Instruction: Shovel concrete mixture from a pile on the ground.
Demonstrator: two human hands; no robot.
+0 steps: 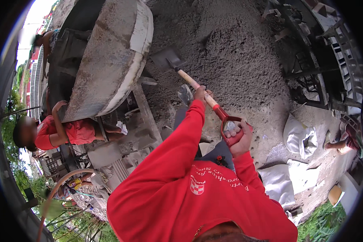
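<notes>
Both my hands are closed on a shovel with a wooden shaft (188, 79) and a red D-shaped handle. My left hand (203, 96) wraps round the shaft, just above its red sleeve. The D-handle's crossbar is in the grip of my right hand (240, 140). Reaching away up and to the left, the shovel ends in a flat grey metal blade (167, 59). That blade rests at or just over the edge of a heap of grey, damp-looking sand or mortar mix (240, 60); exact contact is unclear. My arms are in red sleeves.
A large crusted metal drum or pan (109, 52) stands left of the blade, with a wooden beam (146, 107) below. A person in red (74, 131) leans by it. White sacks (300, 137) lie at right. Dark metal framing (310, 60) stands far right.
</notes>
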